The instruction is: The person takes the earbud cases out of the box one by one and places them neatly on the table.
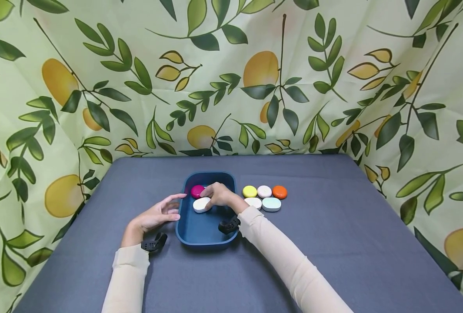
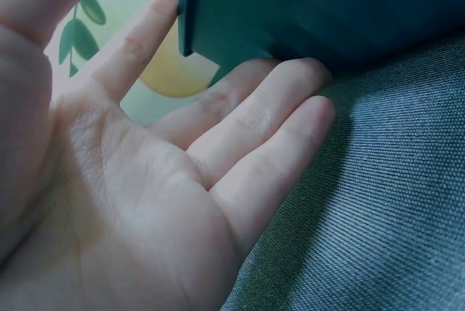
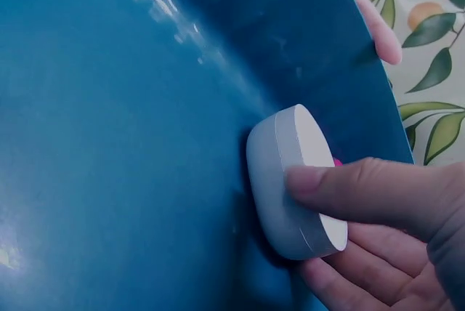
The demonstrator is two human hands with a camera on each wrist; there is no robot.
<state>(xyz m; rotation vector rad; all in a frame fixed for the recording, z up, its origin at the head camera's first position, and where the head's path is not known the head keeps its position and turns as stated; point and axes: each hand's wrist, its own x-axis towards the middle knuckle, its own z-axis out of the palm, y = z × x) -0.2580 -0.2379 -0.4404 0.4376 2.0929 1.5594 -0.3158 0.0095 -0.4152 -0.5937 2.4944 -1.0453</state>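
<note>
A blue tray (image 1: 208,244) stands on the table in the head view. Over its far left part, my right hand (image 1: 220,194) pinches a white oval case (image 3: 280,180) between thumb and fingers. A thin seam runs round the case, which sits against the tray floor. Just behind it in the tray lies a round magenta piece (image 1: 198,191), partly covered by the case and fingers. My left hand (image 1: 161,213) is at the tray's left side, fingers extended. In the left wrist view its fingertips (image 2: 316,111) reach the tray's outer wall and the palm holds nothing.
Right of the tray, a yellow piece (image 1: 249,191), a pale pink piece (image 1: 264,191) and an orange piece (image 1: 280,192) form a row. Before them lie a cream piece (image 1: 253,203), partly behind my right sleeve, and a mint oval piece (image 1: 271,204). A leaf-patterned curtain (image 1: 223,95) hangs behind.
</note>
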